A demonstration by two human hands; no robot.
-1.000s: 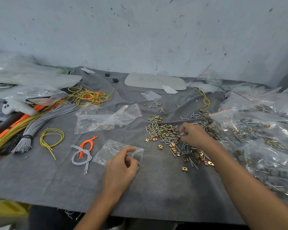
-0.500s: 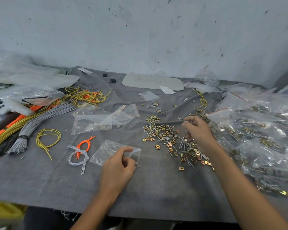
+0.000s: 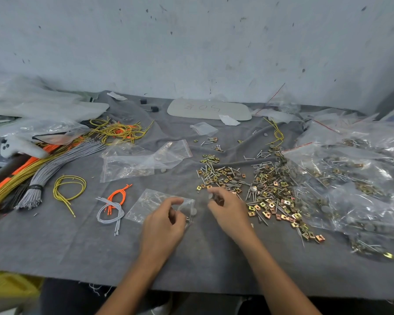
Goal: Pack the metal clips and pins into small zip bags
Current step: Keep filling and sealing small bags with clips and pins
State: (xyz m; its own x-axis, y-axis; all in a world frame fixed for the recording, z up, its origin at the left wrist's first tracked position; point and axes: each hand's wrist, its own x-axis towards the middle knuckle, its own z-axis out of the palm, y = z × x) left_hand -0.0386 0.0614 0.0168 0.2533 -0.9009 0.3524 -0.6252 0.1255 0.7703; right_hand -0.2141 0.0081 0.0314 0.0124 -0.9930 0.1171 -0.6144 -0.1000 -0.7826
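Observation:
A small clear zip bag [image 3: 154, 202] lies on the grey cloth [image 3: 77, 242] in front of me. My left hand [image 3: 163, 223] pinches its open right edge between thumb and fingers. My right hand [image 3: 225, 208] hovers just right of the bag's mouth and pinches a few metal pins, a round head showing at its fingertips. A loose heap of brass-coloured clips and silver pins [image 3: 259, 189] spreads over the cloth beyond and to the right of that hand.
Filled zip bags [image 3: 350, 178] pile up at the right. Two clear zip bags [image 3: 134, 162] lie behind the small one. Bundles of grey, yellow and orange cords [image 3: 43, 169] lie at the left, with loose loops [image 3: 114, 205] nearer. The wall stands close behind.
My right hand left the heap and came back left toward the bag's mouth, carrying pins. My left hand stayed on the bag's edge.

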